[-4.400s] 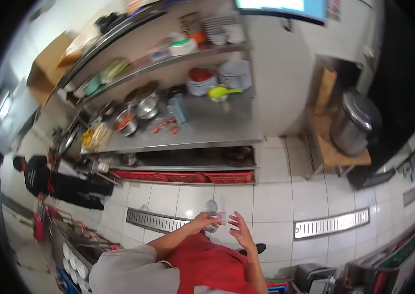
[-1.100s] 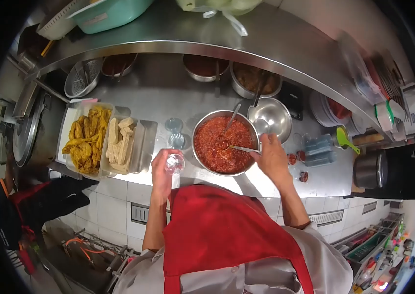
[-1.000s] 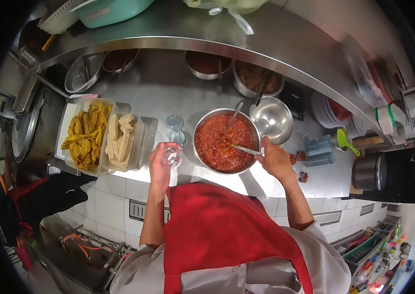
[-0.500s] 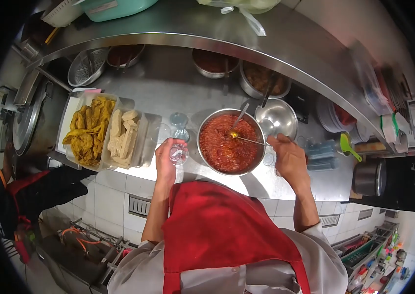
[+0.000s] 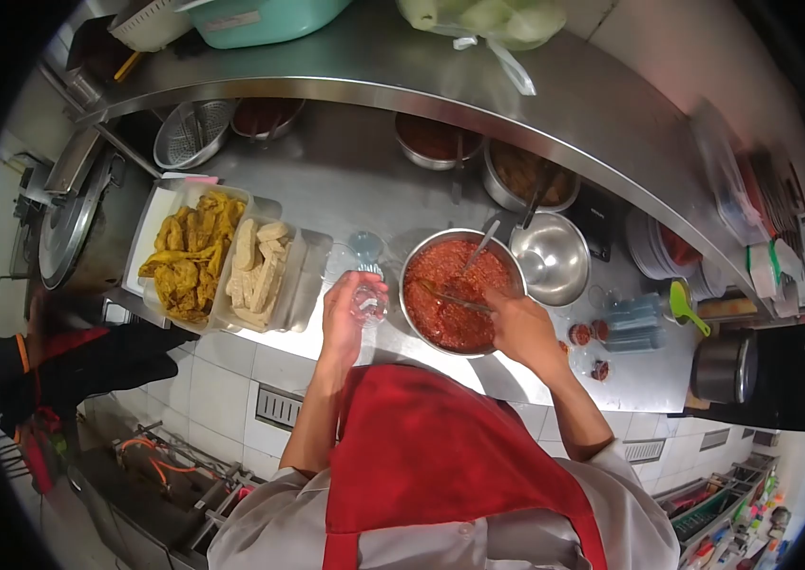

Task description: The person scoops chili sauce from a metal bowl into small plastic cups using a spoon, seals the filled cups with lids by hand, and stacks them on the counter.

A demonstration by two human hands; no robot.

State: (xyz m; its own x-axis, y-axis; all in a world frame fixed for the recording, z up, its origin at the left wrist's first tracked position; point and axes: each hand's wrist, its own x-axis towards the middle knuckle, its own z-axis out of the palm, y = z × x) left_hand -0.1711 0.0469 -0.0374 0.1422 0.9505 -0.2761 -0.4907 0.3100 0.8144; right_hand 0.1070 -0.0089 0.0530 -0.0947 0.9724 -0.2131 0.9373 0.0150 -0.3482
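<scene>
Over the front left of the steel bowl (image 5: 404, 309), my left hand (image 5: 338, 321) grips a small clear plastic cup (image 5: 371, 304) beside the rim. My right hand (image 5: 524, 332) is closed on the handle of a metal spoon (image 5: 464, 303), whose head is down in the red chili sauce (image 5: 440, 331). A second spoon (image 5: 482, 244) leans in the same bowl against its far rim. To the right of my right hand stand several small cups of red sauce (image 5: 580, 333). Another clear cup (image 5: 365, 248) sits behind my left hand.
An empty steel bowl (image 5: 550, 258) touches the right side. Tubs of yellow pieces (image 5: 191, 256) and pale sticks (image 5: 258, 271) stand left. Stacked clear cups (image 5: 635, 323) and a green-handled tool (image 5: 687, 306) lie right. A steel shelf (image 5: 402, 95) overhangs the back. Another person's dark sleeve (image 5: 108, 366) shows left.
My right hand has moved left over the bowl, and the spoon has gone from above the sauce into it. The filled cups at right have come into view. The camera has shifted slightly.
</scene>
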